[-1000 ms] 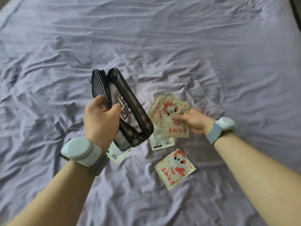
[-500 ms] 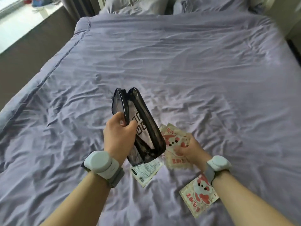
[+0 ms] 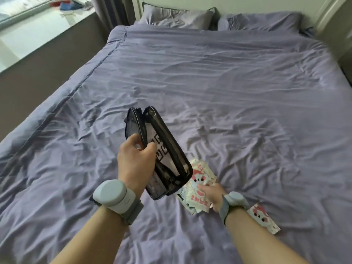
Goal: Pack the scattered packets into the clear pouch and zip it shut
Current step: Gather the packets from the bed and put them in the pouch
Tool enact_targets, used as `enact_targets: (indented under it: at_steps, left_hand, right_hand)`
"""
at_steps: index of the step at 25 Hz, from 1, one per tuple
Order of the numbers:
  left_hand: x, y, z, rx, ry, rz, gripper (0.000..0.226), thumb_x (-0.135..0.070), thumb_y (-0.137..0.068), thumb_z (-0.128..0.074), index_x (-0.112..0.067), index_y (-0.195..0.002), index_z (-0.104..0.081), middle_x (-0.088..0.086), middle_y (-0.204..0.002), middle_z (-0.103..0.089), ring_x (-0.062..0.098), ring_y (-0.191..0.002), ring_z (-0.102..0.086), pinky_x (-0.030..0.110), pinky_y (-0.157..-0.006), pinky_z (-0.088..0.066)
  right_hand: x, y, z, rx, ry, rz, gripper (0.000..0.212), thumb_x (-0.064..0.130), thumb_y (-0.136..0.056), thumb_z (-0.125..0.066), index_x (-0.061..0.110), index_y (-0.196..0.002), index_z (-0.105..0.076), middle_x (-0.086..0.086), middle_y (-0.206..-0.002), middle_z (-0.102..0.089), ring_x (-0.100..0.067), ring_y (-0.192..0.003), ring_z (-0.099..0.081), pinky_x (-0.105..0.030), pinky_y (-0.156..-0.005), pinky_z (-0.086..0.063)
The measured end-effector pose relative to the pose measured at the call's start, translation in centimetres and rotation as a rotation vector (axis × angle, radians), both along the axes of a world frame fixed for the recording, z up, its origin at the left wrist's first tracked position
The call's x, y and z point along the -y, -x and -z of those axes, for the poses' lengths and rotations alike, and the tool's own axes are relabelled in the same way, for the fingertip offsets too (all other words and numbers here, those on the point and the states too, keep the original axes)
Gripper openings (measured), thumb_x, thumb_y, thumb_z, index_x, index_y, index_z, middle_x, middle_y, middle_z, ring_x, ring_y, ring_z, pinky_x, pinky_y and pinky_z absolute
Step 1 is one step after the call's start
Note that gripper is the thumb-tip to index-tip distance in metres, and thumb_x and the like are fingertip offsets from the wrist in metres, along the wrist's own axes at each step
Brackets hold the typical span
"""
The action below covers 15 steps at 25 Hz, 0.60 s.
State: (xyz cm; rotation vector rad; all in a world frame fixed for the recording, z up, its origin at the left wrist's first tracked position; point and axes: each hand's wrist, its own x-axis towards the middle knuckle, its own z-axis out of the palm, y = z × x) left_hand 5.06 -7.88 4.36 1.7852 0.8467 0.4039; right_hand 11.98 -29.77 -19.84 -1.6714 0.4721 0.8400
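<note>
My left hand (image 3: pixel 136 161) holds the clear pouch (image 3: pixel 169 159) with black trim above the bed, gripping one side of its unzipped mouth, which gapes upward. Just right of the pouch's lower end, my right hand (image 3: pixel 212 195) pinches a small stack of white packets with red cartoon prints (image 3: pixel 200 180), lifted slightly off the sheet. Under that stack a packet showing its printed back (image 3: pixel 183 198) lies on the bed. One more cartoon packet (image 3: pixel 263 219) lies flat beside my right forearm.
Everything rests on a wide bed with a wrinkled lilac sheet (image 3: pixel 228 92). Two pillows (image 3: pixel 179 18) sit at the head. The bed's left edge (image 3: pixel 62 100) drops to a dark floor by a bright window ledge.
The camera has tilted up, so hands and pouch sit lower in view. My right hand has gathered the packets and drawn them closer to the pouch; the left hand keeps its hold.
</note>
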Motion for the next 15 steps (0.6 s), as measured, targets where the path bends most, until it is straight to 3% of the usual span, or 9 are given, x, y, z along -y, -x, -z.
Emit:
enact_targets:
  at_steps: [3,5,8,11,13,15]
  left_hand:
    - [-1.2,1.6,-0.4,0.005,0.014,0.021,0.01,-0.017,-0.088,-0.062,-0.007,-0.089,-0.066,0.013,-0.064,-0.058,0.023,-0.054,-0.05,0.036,-0.05,-0.044]
    - [-1.5,2.1,-0.6,0.015,0.016,0.028,0.008,-0.016,-0.089,-0.063,-0.009,-0.087,-0.066,0.007,-0.061,-0.057,0.022,-0.052,-0.048,0.036,-0.049,-0.044]
    - [-2.0,2.9,-0.9,0.035,0.055,0.043,0.009,-0.018,-0.088,-0.064,-0.009,-0.087,-0.066,0.007,-0.061,-0.056,0.023,-0.052,-0.047,0.037,-0.049,-0.042]
    - [-2.1,3.2,-1.2,0.044,0.09,0.06,0.013,-0.02,-0.086,-0.062,-0.009,-0.09,-0.067,0.011,-0.063,-0.058,0.024,-0.054,-0.048,0.037,-0.05,-0.041]
    - [-1.6,2.8,-1.4,0.059,0.075,0.084,0.015,-0.019,-0.085,-0.061,-0.005,-0.09,-0.065,0.017,-0.064,-0.056,0.023,-0.055,-0.048,0.037,-0.051,-0.041]
    - [-0.5,2.2,-1.3,0.068,0.057,0.1,0.023,-0.024,-0.081,-0.061,-0.002,-0.088,-0.062,0.021,-0.065,-0.056,0.023,-0.057,-0.05,0.039,-0.052,-0.042]
  right_hand:
    - [0.4,0.9,8.3,0.053,0.073,0.021,0.089,0.048,-0.046,-0.087,0.009,-0.124,-0.067,-0.009,-0.118,-0.075,-0.034,-0.107,-0.073,-0.049,-0.098,-0.058]
    - [0.4,2.0,7.7,0.034,0.065,0.091,0.088,0.046,-0.042,-0.087,0.006,-0.119,-0.071,-0.008,-0.107,-0.078,-0.034,-0.097,-0.076,-0.051,-0.092,-0.061]
    - [-1.2,4.5,-0.4,0.057,0.008,0.197,0.053,0.033,-0.06,-0.086,0.005,-0.104,-0.077,-0.012,-0.089,-0.081,-0.036,-0.084,-0.078,-0.053,-0.084,-0.064]
    - [-1.3,4.6,-6.4,0.17,-0.066,0.316,0.012,0.009,-0.083,-0.082,0.004,-0.093,-0.076,-0.022,-0.078,-0.077,-0.043,-0.073,-0.075,-0.036,-0.064,-0.063]
    - [-0.3,3.1,-8.6,0.224,-0.172,0.317,0.022,0.009,-0.08,-0.086,0.007,-0.1,-0.077,-0.017,-0.092,-0.081,-0.037,-0.085,-0.078,-0.043,-0.072,-0.065]
    - [1.2,1.2,-9.9,0.215,-0.227,0.336,0.056,0.024,-0.06,-0.098,0.007,-0.109,-0.077,-0.016,-0.106,-0.08,-0.038,-0.098,-0.077,-0.058,-0.087,-0.061]
